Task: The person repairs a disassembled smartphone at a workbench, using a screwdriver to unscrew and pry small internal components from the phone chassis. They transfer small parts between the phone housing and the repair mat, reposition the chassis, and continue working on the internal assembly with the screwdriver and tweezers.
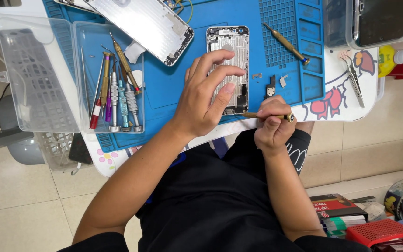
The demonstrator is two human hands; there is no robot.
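- Nearest the person, right hand (271, 122) closed around a brass screwdriver (269, 115), tip pointing at the phone shell's bottom edge.
- Left hand (206, 95) with fingers spread loosely, resting on the open phone shell (228, 44), gripping nothing.
- Phone shell lies on the blue mat (173, 84).
- Small metal parts (271, 84) just right of it.
- Farther left, clear tray (82, 46) with screwdrivers.
- At the back, a second screwdriver (286, 44) and a silver back cover (141, 23).

Bare silvery metal phone housing (228, 65), matt blue rubbery mat (173, 84), brassy metal screwdriver (267, 115).
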